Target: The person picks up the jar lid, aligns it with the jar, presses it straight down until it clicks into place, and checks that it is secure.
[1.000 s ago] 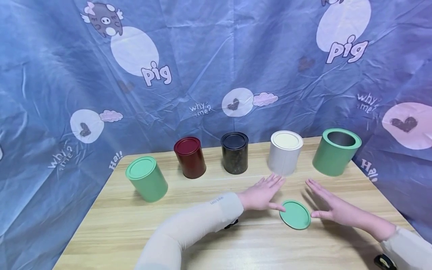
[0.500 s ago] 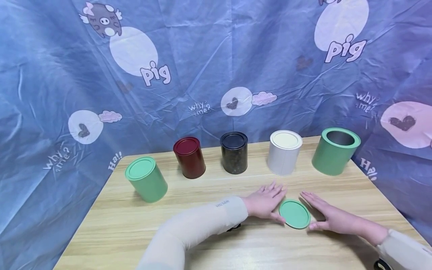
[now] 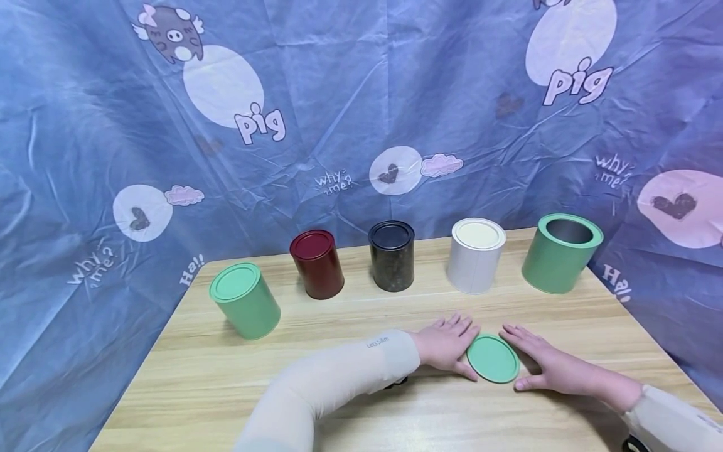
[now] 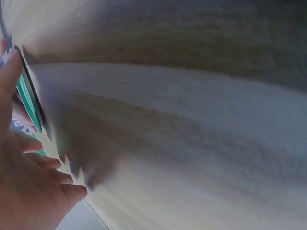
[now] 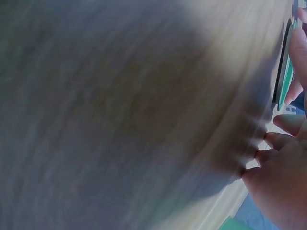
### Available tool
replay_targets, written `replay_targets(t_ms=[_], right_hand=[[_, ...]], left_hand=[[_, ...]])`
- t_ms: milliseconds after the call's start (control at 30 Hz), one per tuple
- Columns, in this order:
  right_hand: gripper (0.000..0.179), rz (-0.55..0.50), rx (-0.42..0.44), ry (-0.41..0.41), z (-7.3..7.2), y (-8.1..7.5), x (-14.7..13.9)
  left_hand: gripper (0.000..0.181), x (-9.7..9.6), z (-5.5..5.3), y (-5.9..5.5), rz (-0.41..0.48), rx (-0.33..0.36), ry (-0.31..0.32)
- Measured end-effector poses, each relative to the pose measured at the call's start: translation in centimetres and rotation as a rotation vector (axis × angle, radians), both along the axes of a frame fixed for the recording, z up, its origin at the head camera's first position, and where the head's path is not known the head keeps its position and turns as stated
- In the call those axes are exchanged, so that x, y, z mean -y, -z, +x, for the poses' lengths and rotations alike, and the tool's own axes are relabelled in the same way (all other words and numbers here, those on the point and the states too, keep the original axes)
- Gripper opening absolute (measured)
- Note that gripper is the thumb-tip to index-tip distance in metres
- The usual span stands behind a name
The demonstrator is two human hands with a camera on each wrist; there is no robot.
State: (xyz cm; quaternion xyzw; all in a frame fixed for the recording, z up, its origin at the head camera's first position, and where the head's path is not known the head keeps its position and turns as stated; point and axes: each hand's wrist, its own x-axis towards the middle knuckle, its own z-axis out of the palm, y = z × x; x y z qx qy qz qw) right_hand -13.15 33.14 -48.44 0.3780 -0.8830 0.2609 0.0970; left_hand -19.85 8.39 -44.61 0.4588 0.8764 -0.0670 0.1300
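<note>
A round green lid (image 3: pixel 493 358) lies flat on the wooden table between the two hands. My left hand (image 3: pixel 447 346) is at its left edge, fingers spread and thumb near the lid's lower left rim. On the other side, my right hand (image 3: pixel 550 364) is palm-inward, its fingers by the upper right rim and its thumb at the lower right. In the left wrist view the lid (image 4: pixel 29 98) shows edge-on behind the thumb. The right wrist view shows the lid (image 5: pixel 285 67) beyond the right hand's thumb, with the other fingertips close over the table.
Along the back stand a dark red can (image 3: pixel 317 263), a black can (image 3: pixel 392 256), a white can (image 3: pixel 477 256) and an open-topped green can (image 3: pixel 562 253). Another green can (image 3: pixel 245 301), lidded, stands at the left. A blue patterned cloth (image 3: pixel 339 113) hangs behind the table.
Both hands have come down and closer to the green lid, the right one moving left and the left one slightly toward me. The lid and cans stay in place.
</note>
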Motion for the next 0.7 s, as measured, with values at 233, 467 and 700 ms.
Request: replay_targets(t_ms=[233, 467, 700], right_hand=[[0.09, 0.0, -0.023, 0.019, -0.09, 0.31, 0.0], [0.085, -0.05, -0.02, -0.001, -0.63, 0.46, 0.3], [0.085, -0.064, -0.008, -0.007, -0.87, 0.39, 0.3]], left_hand=[[0.087, -0.15, 0.1, 0.12, -0.007, -0.015, -0.008], [0.083, -0.31, 0.0, 0.08, 0.002, -0.04, -0.009], [0.081, -0.57, -0.27, -0.08, 0.007, -0.055, -0.009]])
